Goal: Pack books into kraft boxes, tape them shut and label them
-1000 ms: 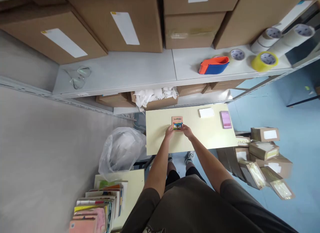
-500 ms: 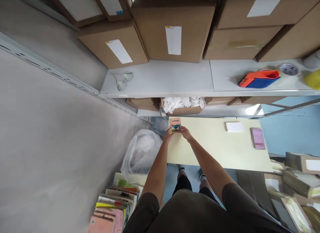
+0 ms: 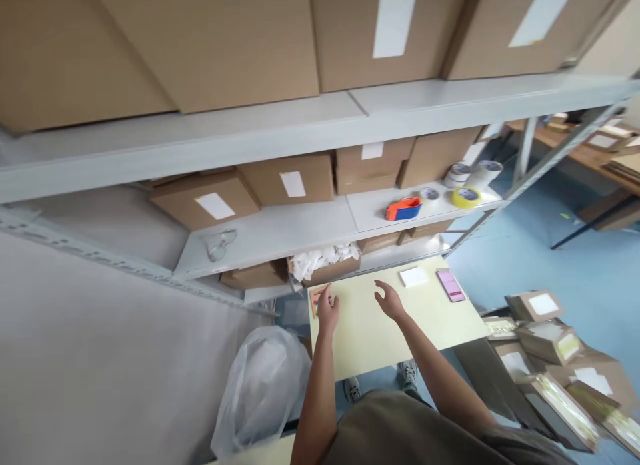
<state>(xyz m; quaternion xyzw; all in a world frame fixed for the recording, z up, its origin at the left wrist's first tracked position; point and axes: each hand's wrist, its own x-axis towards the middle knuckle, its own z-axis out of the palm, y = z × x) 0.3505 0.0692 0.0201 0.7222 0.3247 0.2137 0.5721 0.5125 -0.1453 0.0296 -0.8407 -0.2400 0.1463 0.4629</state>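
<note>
Find left hand [image 3: 328, 312], loosely spread, over book [image 3: 313, 298] at left end of table [image 3: 365, 345]; cannot confirm contact. Find right hand [image 3: 390, 302], loosely curved, over table, apart from book. Note white block [image 3: 413, 277] near far edge, phone [image 3: 451, 286] to its right. Record glasses [image 3: 219, 253] at left of shelf [image 3: 300, 224], orange-and-blue item [image 3: 404, 210] and yellow tape [image 3: 465, 198] at right. Note bag [image 3: 265, 388] left of table, cartons [image 3: 543, 338] right of it.

No legible text, box labels [image 3: 293, 184] unreadable
</note>
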